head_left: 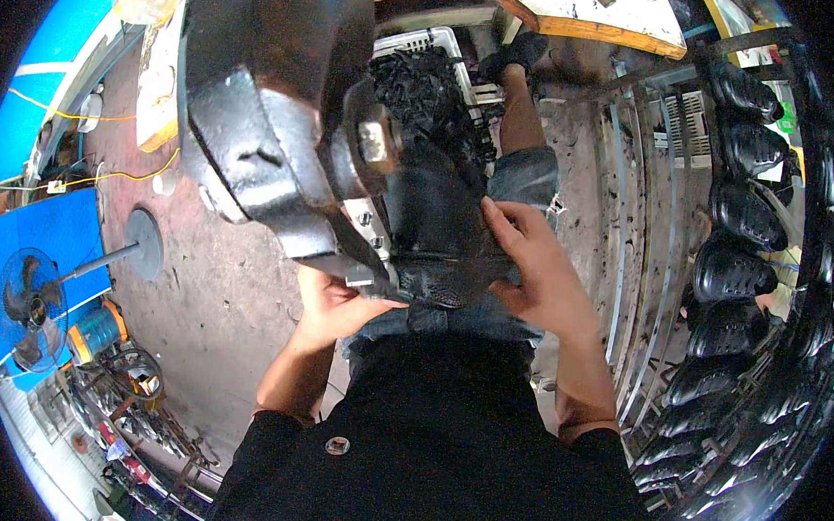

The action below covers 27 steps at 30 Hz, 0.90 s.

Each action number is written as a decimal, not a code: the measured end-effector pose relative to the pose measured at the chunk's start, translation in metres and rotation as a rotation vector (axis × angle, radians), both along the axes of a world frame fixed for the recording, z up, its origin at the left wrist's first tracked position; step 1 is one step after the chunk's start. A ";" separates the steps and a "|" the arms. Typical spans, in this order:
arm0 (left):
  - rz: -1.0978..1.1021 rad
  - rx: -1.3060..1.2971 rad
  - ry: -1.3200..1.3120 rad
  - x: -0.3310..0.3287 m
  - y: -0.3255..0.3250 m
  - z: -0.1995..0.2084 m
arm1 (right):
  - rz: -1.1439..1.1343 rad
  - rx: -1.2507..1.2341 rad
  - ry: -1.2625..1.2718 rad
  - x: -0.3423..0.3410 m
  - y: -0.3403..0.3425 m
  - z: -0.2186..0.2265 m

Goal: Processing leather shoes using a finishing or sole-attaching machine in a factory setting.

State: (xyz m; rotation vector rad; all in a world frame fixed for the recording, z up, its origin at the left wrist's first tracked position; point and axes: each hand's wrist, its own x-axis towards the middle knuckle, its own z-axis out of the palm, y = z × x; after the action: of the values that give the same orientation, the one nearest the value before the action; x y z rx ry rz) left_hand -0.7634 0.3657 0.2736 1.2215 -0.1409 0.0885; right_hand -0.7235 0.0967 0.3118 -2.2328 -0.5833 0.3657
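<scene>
A black leather shoe piece (443,215), with a finely dotted patch at its near end, lies under a large dark metal machine head (274,111). My right hand (539,276) grips its right side, index finger stretched along the edge and thumb on the near part. My left hand (333,305) is closed at its near left corner, the thumb reaching along the edge. The machine's lower metal arm hides most of the left fingers. A bright bolt (373,140) sits on the machine head, close above the leather.
Beyond the leather, a white basket (463,55) holds black scraps. On the right, racks carry rows of black shoes (748,214). White-topped tables with wooden edges (599,32) stand ahead. At left are a fan (33,302) and a round grey base on a pole (142,244).
</scene>
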 end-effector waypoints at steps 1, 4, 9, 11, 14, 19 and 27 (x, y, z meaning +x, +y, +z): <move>0.023 0.036 -0.048 0.001 -0.002 -0.001 | -0.006 0.002 0.001 0.001 -0.003 0.007; 0.040 0.162 -0.227 0.004 -0.003 -0.008 | 0.036 -0.067 -0.036 0.006 -0.006 0.015; 0.044 -0.080 -0.001 0.004 -0.006 0.000 | -0.001 -0.007 -0.055 0.000 -0.006 0.005; 0.015 -0.052 0.010 0.004 -0.003 0.001 | 0.008 -0.004 -0.040 0.000 -0.003 0.008; -0.039 0.003 -0.074 0.001 0.007 -0.009 | 0.012 -0.040 -0.046 0.000 0.001 0.018; 0.012 0.105 0.006 -0.012 0.017 -0.030 | 0.049 -0.150 -0.102 0.008 -0.002 0.048; 0.001 0.417 0.019 -0.003 -0.008 -0.004 | 0.150 -0.435 -0.271 0.035 -0.019 0.133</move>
State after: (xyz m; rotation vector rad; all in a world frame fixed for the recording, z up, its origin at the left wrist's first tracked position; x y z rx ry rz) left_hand -0.7664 0.3575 0.2694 1.6377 -0.1465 0.0488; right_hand -0.6884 0.0776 0.4445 -2.6889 -0.8864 0.2856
